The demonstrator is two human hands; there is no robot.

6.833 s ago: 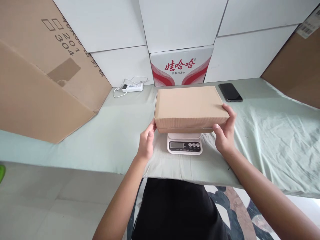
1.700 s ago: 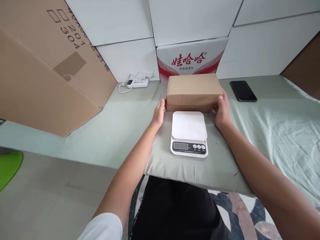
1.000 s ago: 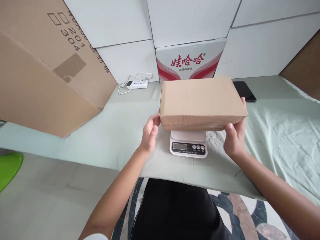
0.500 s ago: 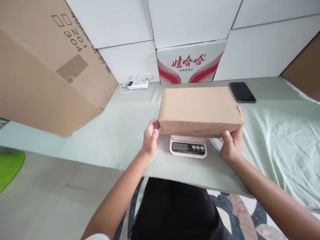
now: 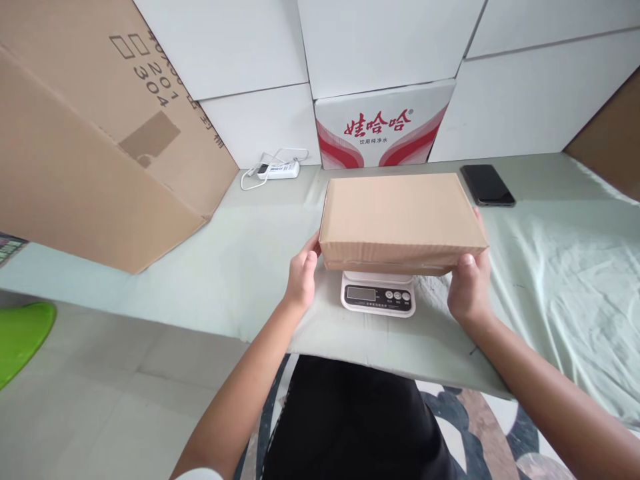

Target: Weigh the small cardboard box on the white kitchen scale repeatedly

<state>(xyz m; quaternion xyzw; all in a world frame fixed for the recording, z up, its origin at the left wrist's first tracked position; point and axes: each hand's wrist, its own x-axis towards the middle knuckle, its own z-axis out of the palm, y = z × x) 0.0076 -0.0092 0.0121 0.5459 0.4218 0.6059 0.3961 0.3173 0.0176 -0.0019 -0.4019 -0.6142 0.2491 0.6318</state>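
Cardboard dominates the far left: a large brown carton (image 5: 95, 127) leans in at ten o'clock of the scene, printed with "201" and "304", its lower edge resting on the pale green sheet (image 5: 225, 267) that covers the work surface. A green object (image 5: 23, 337) shows at the left edge, at eight o'clock, only partly in view. Further back, at eleven o'clock of the small box, a white power strip (image 5: 277, 171) lies with its cord looped beside it.

Left hand (image 5: 301, 277) is cupped against the left end of the small cardboard box (image 5: 400, 217) — fingers curled up at the lower left corner, in contact with it. The box sits level, directly over the white kitchen scale (image 5: 378, 294), covering the platform; only the scale's front panel with display and buttons is visible at six o'clock of the box. Whether the box's weight rests fully on the platform cannot be told.

Behind the box, at twelve o'clock, stands a white carton with red lettering (image 5: 383, 127), against stacked white boxes (image 5: 380, 40).

Right hand (image 5: 469, 287) clasps the right end of the box — thumb pressed on the front lower corner, fingers wrapped behind the side.

A black phone (image 5: 487, 185) lies flat at two o'clock of the box, apart from it. A brown board (image 5: 607, 147) stands at the far right.
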